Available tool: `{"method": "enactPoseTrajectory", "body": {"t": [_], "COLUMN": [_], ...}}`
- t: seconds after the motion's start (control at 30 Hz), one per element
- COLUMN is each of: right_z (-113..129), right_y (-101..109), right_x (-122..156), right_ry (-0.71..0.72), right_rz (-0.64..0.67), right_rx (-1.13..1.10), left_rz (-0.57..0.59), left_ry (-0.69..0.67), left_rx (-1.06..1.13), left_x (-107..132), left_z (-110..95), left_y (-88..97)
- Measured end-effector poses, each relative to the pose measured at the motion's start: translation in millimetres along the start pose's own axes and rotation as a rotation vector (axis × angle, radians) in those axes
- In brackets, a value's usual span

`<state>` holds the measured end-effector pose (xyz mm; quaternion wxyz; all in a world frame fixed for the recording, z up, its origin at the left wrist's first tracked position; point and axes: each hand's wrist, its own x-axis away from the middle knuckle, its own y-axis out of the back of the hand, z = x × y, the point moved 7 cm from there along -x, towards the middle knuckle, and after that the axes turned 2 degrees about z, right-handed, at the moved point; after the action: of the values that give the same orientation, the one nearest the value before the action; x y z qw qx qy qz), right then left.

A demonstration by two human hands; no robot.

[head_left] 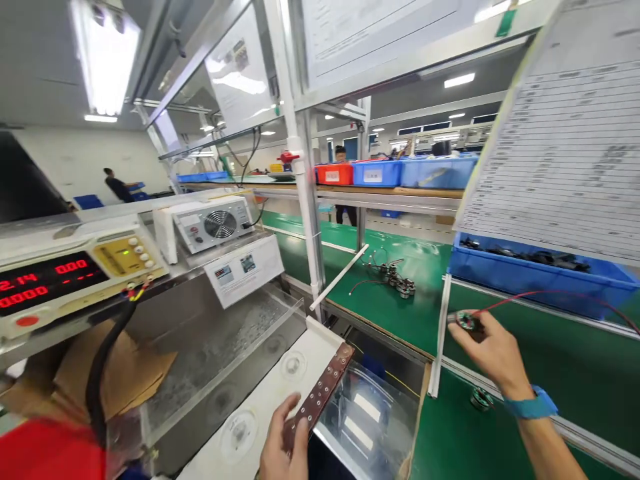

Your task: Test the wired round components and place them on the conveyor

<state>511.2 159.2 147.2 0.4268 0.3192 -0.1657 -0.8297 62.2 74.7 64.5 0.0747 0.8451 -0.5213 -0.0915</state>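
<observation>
Between the thumb and fingers of my right hand is a small round motor stator with copper-green windings. A red wire runs from beside it to the right edge. My left hand grips the near end of a dark brown strip dotted with metal studs, which lies along a white panel. Another stator sits on the green mat below my right hand. Farther back, several stators with wires lie in a cluster on the green bench top.
A power supply with red digits stands at the left, beside a box with a fan. A blue bin of black parts is at the right, under a hanging printed sheet. White rails divide the mat. Two people are in the background.
</observation>
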Motion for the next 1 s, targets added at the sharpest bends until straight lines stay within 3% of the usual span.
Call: {"method": "enactPoseTrajectory", "body": {"t": [0.07, 0.17, 0.23, 0.3, 0.37, 0.47, 0.53, 0.6, 0.7, 0.77, 0.87, 1.0], "right_z": [80, 184, 234, 265, 279, 284, 282, 274, 256, 244, 231, 224], "right_y": [-41, -101, -129, -150, -175, -229, -276, -327, -395, -423, -440, -444], "right_x": [25, 95, 150, 197, 231, 260, 265, 267, 280, 292, 305, 309], "right_ry": [0.250, 0.612, 0.850, 1.031, 1.116, 1.117, 1.078, 1.031, 0.928, 0.898, 0.926, 0.961], "right_rz": [0.329, 0.814, 1.061, 1.211, 1.335, 1.467, 1.393, 1.272, 1.226, 1.239, 1.263, 1.278], "right_rx": [-0.080, -0.188, -0.319, -0.447, -0.534, -0.589, -0.549, -0.451, -0.281, -0.176, -0.047, 0.072], "left_rz": [-0.030, -0.103, -0.092, 0.009, 0.151, 0.255, 0.233, 0.202, 0.192, 0.199, 0.232, 0.347], "left_ry": [-0.272, -0.744, -0.909, -0.939, -0.828, -0.348, 0.025, 0.263, 0.407, 0.483, 0.597, 0.682], "left_rx": [-0.195, -0.514, -0.726, -0.873, -0.910, -0.815, -0.711, -0.569, -0.282, -0.098, 0.147, 0.381], "left_x": [9, 32, 42, 45, 44, 36, 37, 45, 57, 69, 94, 125], "left_z": [-49, -113, -128, -122, -100, -44, -4, 26, 52, 68, 93, 121], "left_y": [4.7, 17.7, 31.2, 51.1, 78.7, 129.9, 160.1, 176.5, 176.6, 168.7, 149.3, 115.0]}}
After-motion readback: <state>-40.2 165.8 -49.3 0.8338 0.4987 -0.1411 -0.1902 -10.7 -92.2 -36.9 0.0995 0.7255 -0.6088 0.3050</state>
